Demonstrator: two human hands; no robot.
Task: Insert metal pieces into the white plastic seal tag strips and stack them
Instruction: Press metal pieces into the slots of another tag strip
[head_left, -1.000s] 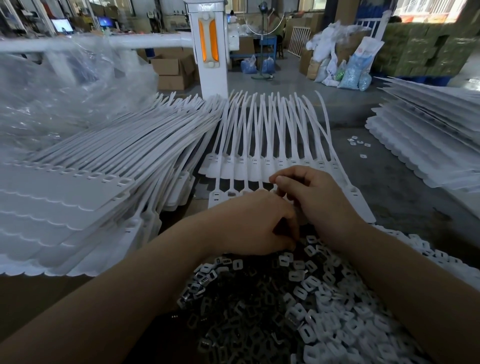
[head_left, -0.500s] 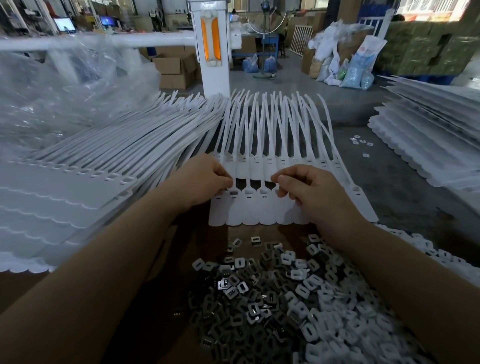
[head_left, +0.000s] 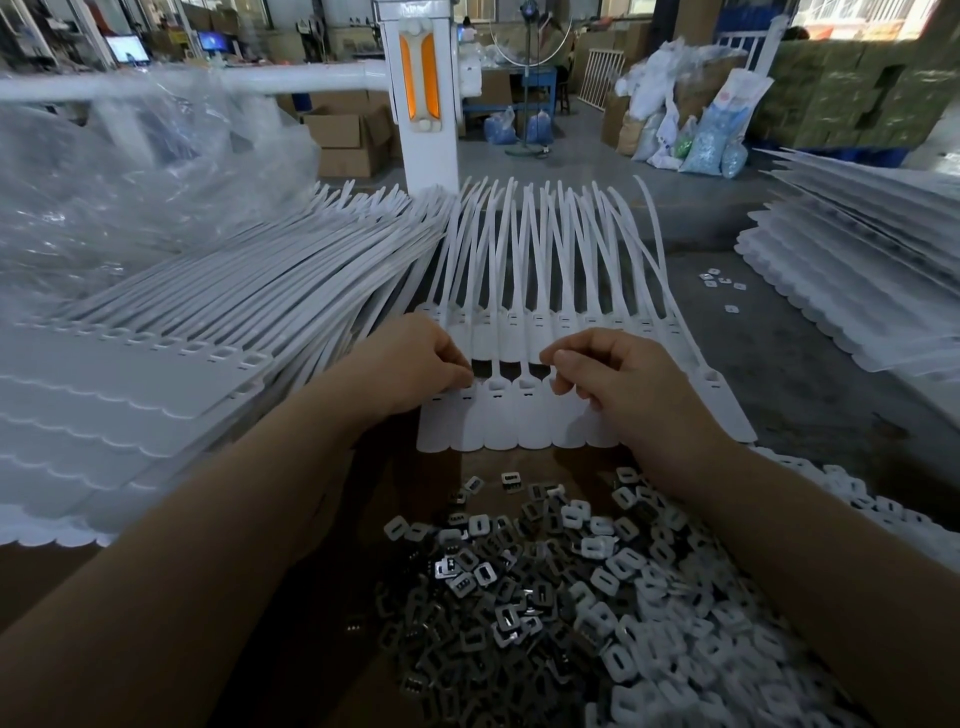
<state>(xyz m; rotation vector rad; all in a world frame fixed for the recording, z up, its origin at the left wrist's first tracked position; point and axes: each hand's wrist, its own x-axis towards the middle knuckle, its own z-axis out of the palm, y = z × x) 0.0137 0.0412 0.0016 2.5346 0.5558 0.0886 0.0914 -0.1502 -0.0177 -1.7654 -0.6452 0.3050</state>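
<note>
A: From the head view, we have the strip of white seal tags (head_left: 519, 421) lying flat at the middle of the counter (head_left: 218, 597), tails fanning toward the far edge. Our left hand (head_left: 415, 364) pinches at a slot near the strip's left end; our right hand (head_left: 618, 379) curls its fingers (head_left: 558, 364) over the slots further right.

B: Are we actually holding metal pieces?

A: We cannot tell; the fingertips hide whatever sits between them. We judge we are mid-insertion on this strip.

B: How much is done?

A: A tall stack of strips (head_left: 130, 395) sits toward the left edge, another pile (head_left: 857, 291) at the right. The heap of metal pieces (head_left: 545, 587) at the near edge is large, so plenty remains.

B: Which slots are filled?

A: Too small to read. Our forearms cover part of the heap, and both stacks are cut off by the frame.
</note>
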